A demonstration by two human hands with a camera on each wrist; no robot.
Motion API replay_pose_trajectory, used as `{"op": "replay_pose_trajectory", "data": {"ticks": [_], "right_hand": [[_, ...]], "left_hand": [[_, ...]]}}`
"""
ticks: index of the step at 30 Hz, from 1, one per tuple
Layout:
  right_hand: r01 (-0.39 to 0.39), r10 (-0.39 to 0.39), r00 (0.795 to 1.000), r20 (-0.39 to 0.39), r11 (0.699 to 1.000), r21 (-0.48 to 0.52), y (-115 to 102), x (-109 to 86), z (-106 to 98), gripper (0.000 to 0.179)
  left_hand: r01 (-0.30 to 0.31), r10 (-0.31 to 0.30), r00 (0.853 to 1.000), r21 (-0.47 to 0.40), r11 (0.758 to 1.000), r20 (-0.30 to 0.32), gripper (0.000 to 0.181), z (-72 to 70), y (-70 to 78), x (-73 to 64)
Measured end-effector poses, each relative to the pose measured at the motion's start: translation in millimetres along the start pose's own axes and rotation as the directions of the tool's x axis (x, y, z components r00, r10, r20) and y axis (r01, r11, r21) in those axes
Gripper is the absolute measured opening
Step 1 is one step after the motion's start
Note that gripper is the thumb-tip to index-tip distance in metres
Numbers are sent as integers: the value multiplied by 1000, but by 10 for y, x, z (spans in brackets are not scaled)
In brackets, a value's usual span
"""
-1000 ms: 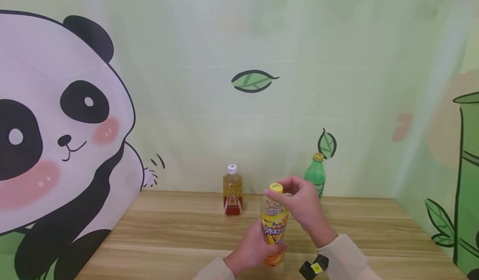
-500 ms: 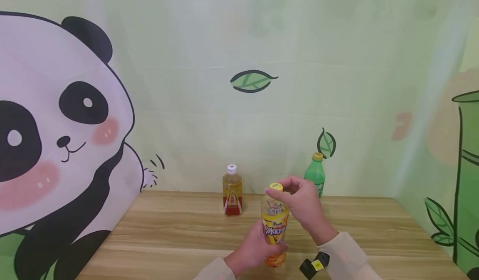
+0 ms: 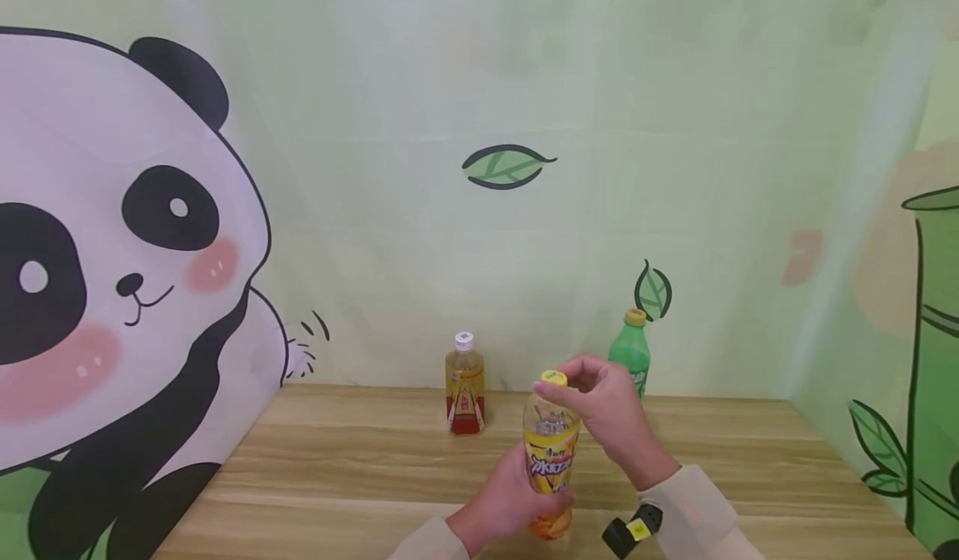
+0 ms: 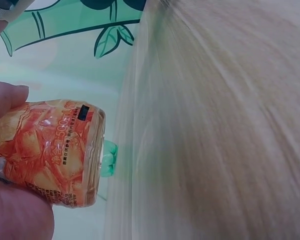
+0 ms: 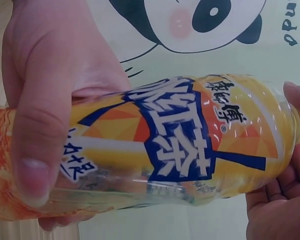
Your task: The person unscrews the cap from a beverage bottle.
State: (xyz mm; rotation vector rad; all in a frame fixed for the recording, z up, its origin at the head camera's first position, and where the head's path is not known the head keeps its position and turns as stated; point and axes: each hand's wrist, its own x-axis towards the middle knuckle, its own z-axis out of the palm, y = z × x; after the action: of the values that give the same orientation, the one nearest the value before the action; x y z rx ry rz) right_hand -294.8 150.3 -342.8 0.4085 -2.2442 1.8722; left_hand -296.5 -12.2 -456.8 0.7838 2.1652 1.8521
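Upright at the middle front in the head view is an iced tea bottle [image 3: 549, 458] with a yellow label and a yellow cap [image 3: 554, 378]. My left hand [image 3: 511, 493] grips its lower half, the thumb across the front. With thumb and fingers, my right hand [image 3: 610, 406] pinches the cap from the right side. Seen from the left wrist, the orange lower end of the iced tea bottle [image 4: 55, 152] juts out of the left hand and appears held above the table. In the right wrist view the label faces the camera, and the cap is mostly hidden by the right hand.
A bottle with a white cap and red-gold label [image 3: 466, 389] stands toward the back of the wooden table [image 3: 337, 468]. Behind my right hand is a green bottle [image 3: 631, 348], partly covered. A printed panda backdrop [image 3: 360, 210] rises at the table's rear edge.
The head view has tilted up very slightly. Both hands keep the same hold on the iced tea bottle and its cap, and the other bottles stay where they were.
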Motion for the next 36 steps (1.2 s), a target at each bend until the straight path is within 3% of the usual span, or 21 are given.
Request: {"op": "replay_pose_trajectory", "data": {"ticks": [11,22,36], "right_hand": [[9,-12,996,83,999,36,-4,25,-30,31],[35,-38,979,199,999,20,56,65,-105,31],[29,-24,964,264,999,-16,73,82,-167,28]], "left_hand": [[5,-4,1000,-14,1000,23,60,-12,7,-18],[3,-2,999,-25,1000,47,58,-30,-7,-23],[12,-11,999,-31,999,32,59,-29,-2,-19]]}}
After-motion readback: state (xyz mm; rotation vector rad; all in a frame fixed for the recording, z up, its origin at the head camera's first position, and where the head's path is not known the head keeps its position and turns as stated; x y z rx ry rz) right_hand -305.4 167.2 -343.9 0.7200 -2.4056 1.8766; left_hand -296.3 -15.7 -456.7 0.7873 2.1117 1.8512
